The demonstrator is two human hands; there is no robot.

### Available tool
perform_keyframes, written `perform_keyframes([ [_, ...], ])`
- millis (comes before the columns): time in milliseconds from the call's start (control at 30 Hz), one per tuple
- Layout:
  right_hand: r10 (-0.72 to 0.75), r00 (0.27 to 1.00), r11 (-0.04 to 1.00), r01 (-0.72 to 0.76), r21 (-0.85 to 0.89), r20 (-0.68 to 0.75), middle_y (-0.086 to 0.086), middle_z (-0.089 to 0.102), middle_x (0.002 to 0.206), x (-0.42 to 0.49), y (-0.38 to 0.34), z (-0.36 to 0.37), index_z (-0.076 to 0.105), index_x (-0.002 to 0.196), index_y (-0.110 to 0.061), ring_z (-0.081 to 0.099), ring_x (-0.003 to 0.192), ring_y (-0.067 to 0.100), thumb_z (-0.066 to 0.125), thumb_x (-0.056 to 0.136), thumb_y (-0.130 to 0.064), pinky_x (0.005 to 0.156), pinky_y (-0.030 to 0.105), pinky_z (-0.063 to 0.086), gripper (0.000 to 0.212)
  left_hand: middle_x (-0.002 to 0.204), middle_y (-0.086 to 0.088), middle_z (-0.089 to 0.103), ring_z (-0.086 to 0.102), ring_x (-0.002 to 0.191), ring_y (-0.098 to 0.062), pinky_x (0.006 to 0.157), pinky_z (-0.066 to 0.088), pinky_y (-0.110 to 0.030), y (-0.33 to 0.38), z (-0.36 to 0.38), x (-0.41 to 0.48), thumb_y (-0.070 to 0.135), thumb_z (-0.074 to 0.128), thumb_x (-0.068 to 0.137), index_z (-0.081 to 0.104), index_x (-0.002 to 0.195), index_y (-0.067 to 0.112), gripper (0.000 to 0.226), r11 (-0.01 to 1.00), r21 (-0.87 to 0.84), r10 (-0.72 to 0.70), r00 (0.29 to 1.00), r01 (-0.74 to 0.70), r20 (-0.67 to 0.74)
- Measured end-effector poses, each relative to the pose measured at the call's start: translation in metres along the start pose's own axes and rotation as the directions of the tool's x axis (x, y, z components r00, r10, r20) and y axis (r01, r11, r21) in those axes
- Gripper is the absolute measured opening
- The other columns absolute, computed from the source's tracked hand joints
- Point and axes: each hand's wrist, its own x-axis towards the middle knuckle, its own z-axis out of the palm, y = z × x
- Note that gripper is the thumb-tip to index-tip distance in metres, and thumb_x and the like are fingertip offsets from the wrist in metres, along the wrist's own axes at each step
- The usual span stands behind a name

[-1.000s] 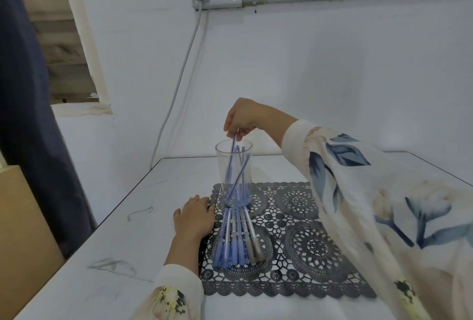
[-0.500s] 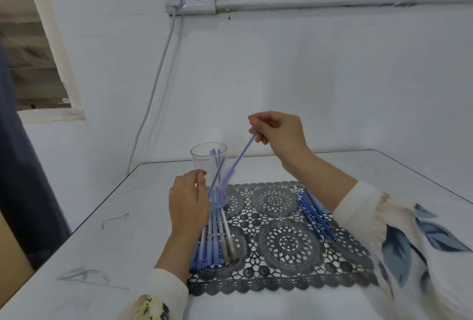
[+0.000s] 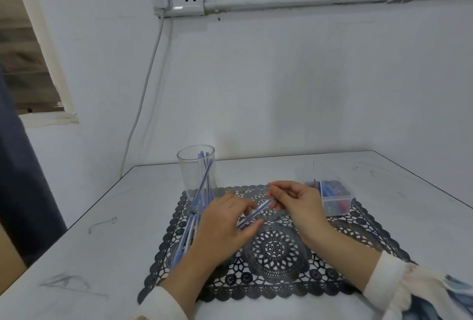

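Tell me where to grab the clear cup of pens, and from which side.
The cup stands upright and round, so wrap its bare mid wall from the left. The slanted pens crowd its mouth, which probably rules out a top grab, and the left hand and right hand hold a pen to its right.

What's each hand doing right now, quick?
Left hand: pinches the lower end of a pen.
Right hand: pinches the pen's upper end.
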Motion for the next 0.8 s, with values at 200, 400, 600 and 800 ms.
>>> perform_keyframes([
  [200, 0.061, 0.997, 0.992, -0.066, 0.104, 0.054, 0.013, 0.071, 0.075, -0.004, 0.011, 0.001, 0.068, 0.090, -0.004, 0.063, 0.060, 0.017, 0.060, 0.084, 0.004, 0.059, 0.022, 0.054, 0.012, 0.078, 0.014, 0.065, 0.057, 0.074, -0.003, 0.072, 0.047, -0.024, -0.012, -0.002, 0.000, 0.038, 0.057, 0.082, 0.071, 0.089, 0.023, 0.021, 0.995, 0.096, -0.002, 0.999, 0.006, -0.036],
  [400, 0.038, 0.995, 0.984, -0.022, -0.179, 0.087, 0.008, 0.064, 0.069, -0.001, 0.020, -0.005, 0.068, 0.088, -0.008, 0.058, 0.060, 0.018, 0.067, 0.083, -0.013, 0.053, 0.027, 0.050, 0.007, 0.081, 0.014, 0.066, 0.057, 0.079, -0.007, 0.081, 0.031, -0.025, -0.011, -0.004, -0.002, 0.039, 0.052, 0.086, 0.072, 0.090, 0.025, 0.025, 0.979, 0.198, -0.026, 0.989, 0.055, -0.149],
  [600, -0.052, 0.988, 0.943, 0.096, -0.319, 0.143, 0.002, 0.057, 0.062, 0.003, 0.022, -0.011, 0.063, 0.084, -0.015, 0.053, 0.053, 0.014, 0.056, 0.086, -0.039, 0.053, 0.035, 0.048, 0.025, 0.079, 0.012, 0.066, 0.056, 0.078, -0.014, 0.083, 0.034, -0.034, -0.010, -0.008, 0.000, 0.035, 0.057, 0.085, 0.073, 0.092, 0.023, 0.021, 0.965, 0.258, 0.003, 0.985, 0.043, -0.173],
  [800, -0.084, 0.968, 0.942, 0.154, -0.298, 0.235, -0.002, 0.042, 0.052, 0.002, 0.025, -0.009, 0.051, 0.069, -0.012, 0.038, 0.048, 0.013, 0.049, 0.084, -0.046, 0.048, 0.026, 0.032, 0.037, 0.077, 0.009, 0.065, 0.054, 0.077, -0.016, 0.083, 0.035, -0.035, -0.008, -0.008, 0.001, 0.030, 0.058, 0.085, 0.073, 0.094, 0.022, 0.019, 0.956, 0.293, 0.040, 0.990, 0.002, -0.137],
])
